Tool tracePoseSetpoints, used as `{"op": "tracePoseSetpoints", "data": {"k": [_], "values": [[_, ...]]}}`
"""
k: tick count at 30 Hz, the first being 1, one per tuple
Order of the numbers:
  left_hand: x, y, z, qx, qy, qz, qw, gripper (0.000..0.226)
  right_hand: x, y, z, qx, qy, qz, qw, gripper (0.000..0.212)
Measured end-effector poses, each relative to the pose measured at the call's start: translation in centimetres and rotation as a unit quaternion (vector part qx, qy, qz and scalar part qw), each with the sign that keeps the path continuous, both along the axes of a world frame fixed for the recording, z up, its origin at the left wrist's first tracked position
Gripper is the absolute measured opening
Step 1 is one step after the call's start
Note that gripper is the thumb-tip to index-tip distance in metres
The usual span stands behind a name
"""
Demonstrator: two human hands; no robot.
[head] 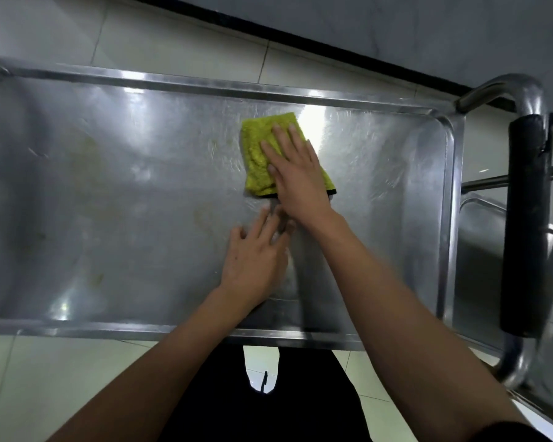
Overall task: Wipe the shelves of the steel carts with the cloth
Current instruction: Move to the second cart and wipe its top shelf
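Observation:
A steel cart's top shelf (115,193) fills the view, a shallow tray with a raised rim. A folded yellow-green cloth (256,154) lies flat on it, right of centre and toward the far rim. My right hand (296,170) presses flat on the cloth, fingers spread and pointing away from me. My left hand (256,260) rests on the bare steel just nearer to me, fingers apart, holding nothing. Yellowish stains mark the shelf's left and middle parts.
The cart's push handle (527,218), a steel tube with a black padded grip, stands at the right end. A second steel cart (479,250) sits beyond it at the right. Pale floor tiles and a dark baseboard (332,43) run along the far side.

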State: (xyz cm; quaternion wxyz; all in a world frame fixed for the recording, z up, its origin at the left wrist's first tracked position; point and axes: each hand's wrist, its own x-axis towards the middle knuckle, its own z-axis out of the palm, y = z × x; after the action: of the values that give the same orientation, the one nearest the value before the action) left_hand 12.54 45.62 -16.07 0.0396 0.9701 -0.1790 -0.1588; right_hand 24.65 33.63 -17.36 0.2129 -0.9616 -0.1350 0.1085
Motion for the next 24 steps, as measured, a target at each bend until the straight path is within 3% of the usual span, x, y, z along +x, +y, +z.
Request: {"op": "tracePoseSetpoints", "data": {"k": [8, 19, 24], "values": [[1.6, -2.0, 2.1, 0.018, -0.008, -0.018, 1.0, 0.037, -1.4, -9.2, 0.1, 0.0, -0.003, -0.13, 0.992, 0.046], [4.3, -11.4, 1.5, 0.006, 0.009, -0.033, 0.999, 0.036, -6.2, -21.6, 0.0, -0.026, 0.002, -0.263, 0.964, 0.046], [4.0, -11.3, 1.3, 0.011, -0.019, -0.061, 0.998, 0.034, -8.0, -23.2, 0.0, -0.029, -0.015, -0.289, 0.957, 0.046]]}}
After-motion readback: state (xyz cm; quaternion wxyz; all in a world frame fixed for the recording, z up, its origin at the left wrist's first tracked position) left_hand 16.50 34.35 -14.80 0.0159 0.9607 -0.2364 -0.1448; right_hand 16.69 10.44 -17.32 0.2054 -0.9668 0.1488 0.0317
